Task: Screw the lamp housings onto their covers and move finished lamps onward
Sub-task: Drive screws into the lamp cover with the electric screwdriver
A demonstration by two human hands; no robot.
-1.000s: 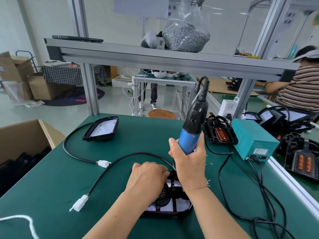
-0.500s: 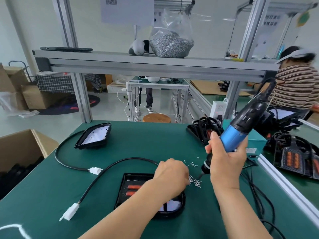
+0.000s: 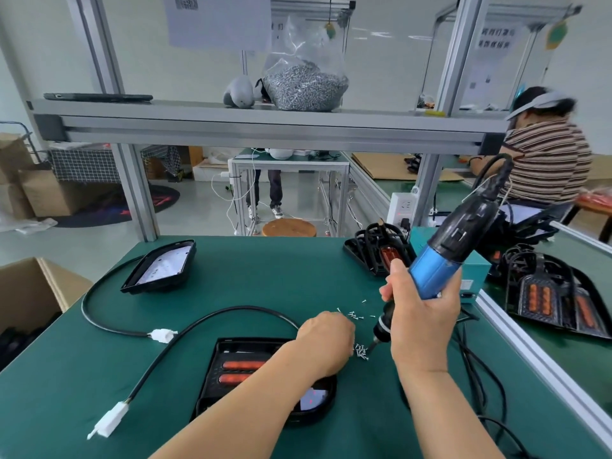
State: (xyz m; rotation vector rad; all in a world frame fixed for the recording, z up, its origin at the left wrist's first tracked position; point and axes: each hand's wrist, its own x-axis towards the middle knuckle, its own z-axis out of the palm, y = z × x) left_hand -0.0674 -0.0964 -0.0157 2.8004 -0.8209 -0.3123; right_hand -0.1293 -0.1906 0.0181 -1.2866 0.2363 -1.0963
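A black lamp (image 3: 245, 366) with two orange reflector strips lies on the green table in front of me, my left forearm crossing over it. My left hand (image 3: 326, 336) is knuckles-up at a small pile of screws (image 3: 361, 351) just right of the lamp; its fingertips are hidden. My right hand (image 3: 420, 326) grips a blue and black electric screwdriver (image 3: 440, 263), tilted to the right, with its bit down at the same pile. More loose screws (image 3: 352, 314) lie scattered just beyond. A second lamp (image 3: 162, 268) sits at the far left of the table.
The lamp's black cable (image 3: 231, 314) loops across the table to a white connector (image 3: 109, 422). A teal power box (image 3: 473, 273) and stacked lamp parts (image 3: 377, 250) stand at the back right. An open cardboard box (image 3: 29, 293) is on the left. A person (image 3: 546, 160) works at the neighbouring bench.
Both hands left the lamp and moved right to the screw pile. The screwdriver swung from upright over the lamp to tilted, bit down at the screws.
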